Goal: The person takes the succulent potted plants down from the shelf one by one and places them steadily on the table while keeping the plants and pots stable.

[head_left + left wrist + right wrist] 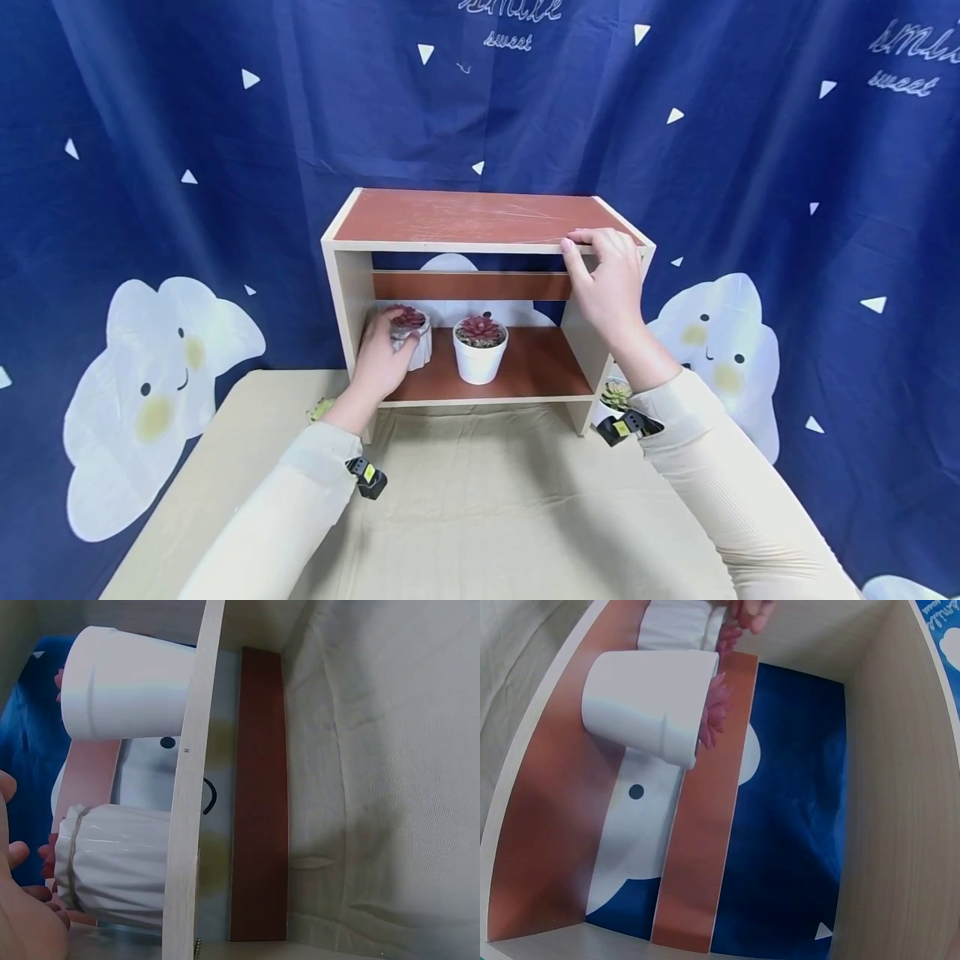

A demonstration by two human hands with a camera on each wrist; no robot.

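Your pale sleeves (255, 508) reach forward. Your right hand (613, 283) grasps the top front edge of the shelf (487, 218). Inside, at left, your left hand (378, 354) is at the fluted pot (116, 862), beside the smooth pot (478, 364); whether it grips, you can't tell. Behind hangs blue curtain (480, 100). Positioning seems underway; next likely calls for careful finger clearance.

There are two hands (382, 358) (611, 287), one shelf unit (480, 218), two red potted plants (481, 358) (422, 346), two green plants (321, 408) (617, 395), two wrist cameras (367, 477) (624, 427), one table (480, 500) and one curtain (540, 117).
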